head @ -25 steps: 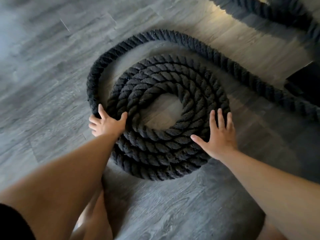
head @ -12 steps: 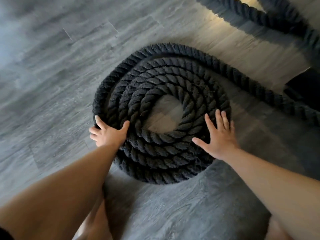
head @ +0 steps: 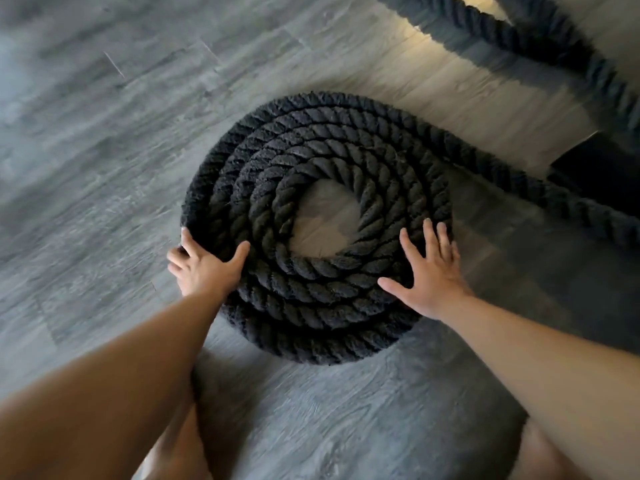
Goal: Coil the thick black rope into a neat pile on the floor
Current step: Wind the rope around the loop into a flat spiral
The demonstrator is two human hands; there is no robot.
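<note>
The thick black rope (head: pixel 311 306) lies in a flat spiral coil on the grey wood floor, several turns wide, with a bare patch of floor in its centre. A loose tail (head: pixel 540 192) runs from the coil's far right side off toward the right edge. My left hand (head: pixel 204 268) rests on the coil's left rim, fingers curled over the outer turn and thumb spread across the top. My right hand (head: pixel 429 275) lies flat with spread fingers on the coil's right side.
Another stretch of the same rope (head: pixel 540 43) crosses the top right corner. A dark low object (head: pixel 602 174) sits on the floor at the right, just beyond the tail. My bare knees show at the bottom of the view.
The wide outer loop has been drawn in tight against the coil. Both hands stay on the coil's near sides, and the coil sits a little lower in view.
</note>
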